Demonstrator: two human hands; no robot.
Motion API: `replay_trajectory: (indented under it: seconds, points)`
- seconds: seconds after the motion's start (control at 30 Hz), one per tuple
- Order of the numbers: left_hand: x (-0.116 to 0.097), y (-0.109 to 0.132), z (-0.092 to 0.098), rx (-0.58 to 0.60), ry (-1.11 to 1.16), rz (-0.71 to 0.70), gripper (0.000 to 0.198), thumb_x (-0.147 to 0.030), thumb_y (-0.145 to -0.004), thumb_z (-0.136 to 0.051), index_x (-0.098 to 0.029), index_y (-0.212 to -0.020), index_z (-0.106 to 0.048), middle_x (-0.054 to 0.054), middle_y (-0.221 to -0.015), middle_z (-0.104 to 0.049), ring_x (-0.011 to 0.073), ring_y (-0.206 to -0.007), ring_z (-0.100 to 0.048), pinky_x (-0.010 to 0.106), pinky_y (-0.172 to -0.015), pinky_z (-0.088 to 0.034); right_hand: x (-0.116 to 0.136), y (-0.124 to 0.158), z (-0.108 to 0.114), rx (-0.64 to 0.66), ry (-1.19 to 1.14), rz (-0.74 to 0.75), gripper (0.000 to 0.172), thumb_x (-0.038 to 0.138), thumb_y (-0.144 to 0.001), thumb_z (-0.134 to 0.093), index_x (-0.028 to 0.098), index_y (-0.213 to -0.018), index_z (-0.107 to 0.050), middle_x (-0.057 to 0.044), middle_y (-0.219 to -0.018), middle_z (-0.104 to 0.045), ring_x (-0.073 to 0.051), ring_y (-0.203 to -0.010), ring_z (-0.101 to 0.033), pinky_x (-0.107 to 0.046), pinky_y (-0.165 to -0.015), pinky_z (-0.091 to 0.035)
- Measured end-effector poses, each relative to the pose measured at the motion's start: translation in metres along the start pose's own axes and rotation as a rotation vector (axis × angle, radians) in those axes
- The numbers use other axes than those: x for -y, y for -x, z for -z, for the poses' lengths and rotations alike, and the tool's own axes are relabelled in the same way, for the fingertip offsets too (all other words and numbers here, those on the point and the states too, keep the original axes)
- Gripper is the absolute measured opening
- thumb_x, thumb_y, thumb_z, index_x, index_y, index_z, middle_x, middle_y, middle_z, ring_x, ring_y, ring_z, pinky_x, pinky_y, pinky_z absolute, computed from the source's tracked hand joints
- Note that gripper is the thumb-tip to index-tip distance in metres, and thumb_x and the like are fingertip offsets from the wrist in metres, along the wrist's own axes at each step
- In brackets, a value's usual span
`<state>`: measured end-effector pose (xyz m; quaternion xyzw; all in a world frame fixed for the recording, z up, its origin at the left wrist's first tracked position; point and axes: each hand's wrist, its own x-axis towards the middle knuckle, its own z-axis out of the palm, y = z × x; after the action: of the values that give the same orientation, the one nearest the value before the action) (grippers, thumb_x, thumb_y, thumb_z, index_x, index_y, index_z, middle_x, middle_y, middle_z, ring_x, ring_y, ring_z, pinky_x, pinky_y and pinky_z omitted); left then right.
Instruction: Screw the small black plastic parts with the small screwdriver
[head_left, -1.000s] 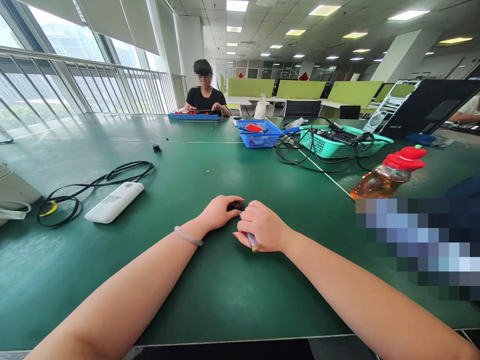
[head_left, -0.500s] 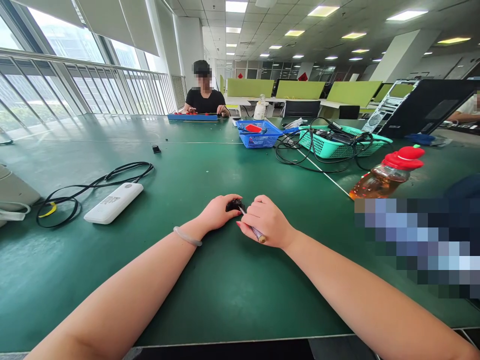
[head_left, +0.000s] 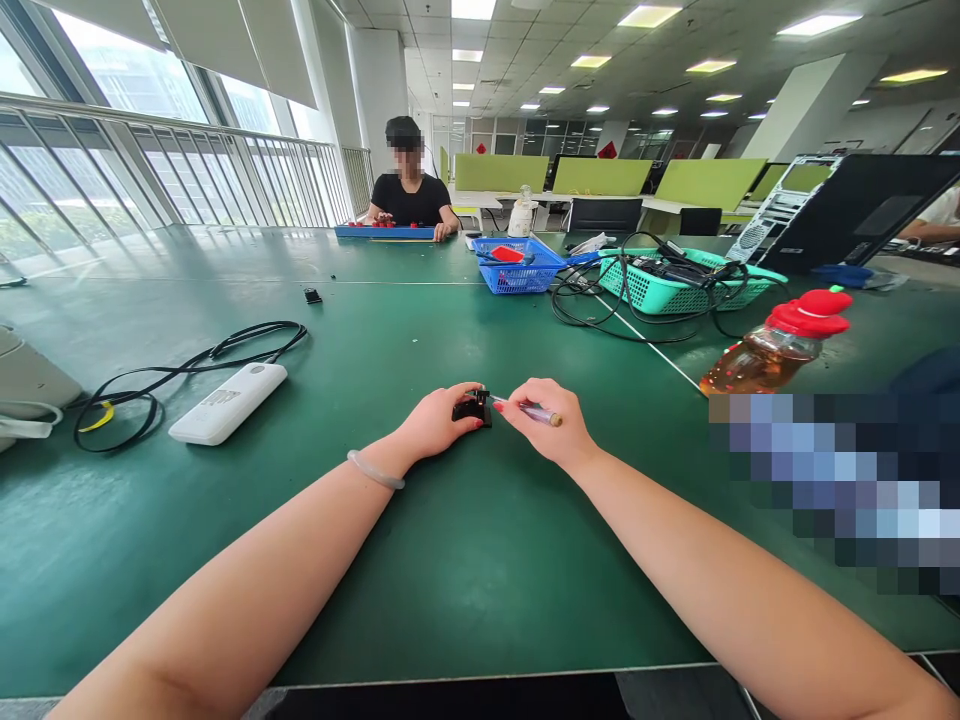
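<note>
My left hand, with a pale bangle on its wrist, is closed around a small black plastic part resting on the green table. Thumb and fingers pinch it from the left and hide some of its shape. To the right of it, my right hand grips a slim screwdriver with a translucent purplish handle and a tan end. The thin metal shaft points left, its tip at the upper right of the black part. Whether the tip touches the part is too small to tell.
A white power bank and black cable lie to the left. Further back are a blue basket, a green basket with tangled cables, and a red-capped bottle. Across the table sits a person at a blue tray.
My right hand has turned and shifted right, so the screwdriver lies nearly level, handle pointing right. More of the black part shows. My left hand keeps its hold.
</note>
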<state>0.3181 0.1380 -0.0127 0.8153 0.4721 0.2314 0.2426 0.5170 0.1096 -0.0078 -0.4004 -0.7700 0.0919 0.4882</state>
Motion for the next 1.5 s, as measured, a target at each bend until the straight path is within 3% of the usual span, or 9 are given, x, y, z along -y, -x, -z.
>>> replay_trajectory:
  seconds: [0.23,0.4,0.53,0.67,0.77,1.03,1.27,1.5]
  points:
    - [0.000,0.000,0.000,0.016,-0.069,0.005,0.071,-0.036,-0.080,-0.061,-0.022,-0.144,-0.034,0.005,-0.125,-0.065,0.0259,-0.119,-0.056,0.040,-0.102,-0.043,-0.019,-0.005,-0.005,-0.106,-0.352,-0.481,0.039,0.057,-0.076,-0.065,0.021,-0.064,-0.055,0.006,-0.047,-0.045,-0.009,-0.044,-0.039,-0.024,-0.044,-0.031]
    - [-0.001,0.001,0.001,0.043,-0.067,-0.024,0.078,-0.032,-0.077,-0.062,-0.022,-0.147,-0.028,0.003,-0.124,-0.065,0.0258,-0.118,-0.054,0.039,-0.101,-0.043,-0.029,-0.008,-0.008,-0.229,-0.548,-0.598,0.045,0.059,-0.077,-0.063,0.021,-0.057,-0.049,0.006,-0.043,-0.039,-0.008,-0.039,-0.037,-0.024,-0.041,-0.030]
    - [-0.001,0.003,0.001,0.047,-0.086,-0.036,0.074,-0.029,-0.078,-0.060,-0.021,-0.146,-0.031,0.003,-0.125,-0.064,0.0261,-0.117,-0.053,0.039,-0.101,-0.043,-0.025,-0.006,-0.008,-0.157,-0.541,-0.554,0.045,0.059,-0.081,-0.057,0.021,-0.058,-0.049,0.007,-0.043,-0.036,-0.009,-0.040,-0.037,-0.024,-0.042,-0.030]
    - [-0.002,0.002,0.001,0.053,-0.109,-0.010,0.070,-0.027,-0.079,-0.061,-0.022,-0.144,-0.035,0.004,-0.124,-0.064,0.0256,-0.115,-0.054,0.039,-0.101,-0.043,-0.016,-0.004,-0.006,0.013,-0.373,-0.484,0.044,0.057,-0.084,-0.054,0.021,-0.060,-0.050,0.005,-0.047,-0.041,-0.009,-0.046,-0.039,-0.024,-0.048,-0.032]
    - [-0.003,0.002,0.001,0.055,-0.129,0.006,0.068,-0.027,-0.080,-0.062,-0.023,-0.143,-0.038,0.006,-0.121,-0.065,0.0254,-0.114,-0.054,0.039,-0.099,-0.045,-0.010,-0.004,-0.003,0.071,-0.293,-0.464,0.043,0.057,-0.084,-0.052,0.021,-0.061,-0.050,0.005,-0.049,-0.043,-0.010,-0.047,-0.039,-0.025,-0.049,-0.032]
    - [-0.004,0.003,0.002,0.045,-0.175,-0.007,0.060,-0.027,-0.081,-0.063,-0.025,-0.138,-0.046,0.008,-0.116,-0.066,0.0250,-0.110,-0.057,0.038,-0.096,-0.047,0.001,-0.004,0.000,-0.029,-0.254,-0.418,0.046,0.056,-0.086,-0.048,0.021,-0.056,-0.048,0.004,-0.048,-0.039,-0.010,-0.046,-0.036,-0.025,-0.049,-0.029]
    - [-0.004,0.002,0.004,0.052,-0.190,-0.059,0.051,-0.025,-0.080,-0.064,-0.025,-0.130,-0.056,0.005,-0.113,-0.069,0.0253,-0.106,-0.059,0.037,-0.095,-0.047,0.001,-0.005,-0.002,0.079,-0.227,-0.384,0.045,0.053,-0.087,-0.046,0.021,-0.056,-0.048,0.005,-0.047,-0.039,-0.010,-0.047,-0.036,-0.025,-0.049,-0.030]
    - [-0.001,0.000,0.001,0.055,-0.202,-0.115,0.051,-0.025,-0.080,-0.066,-0.023,-0.130,-0.056,0.005,-0.114,-0.069,0.0254,-0.104,-0.059,0.038,-0.094,-0.046,0.018,0.000,0.000,0.135,-0.034,-0.112,0.038,0.040,-0.090,-0.044,0.021,-0.058,-0.050,0.002,-0.054,-0.050,-0.012,-0.056,-0.044,-0.025,-0.058,-0.035]
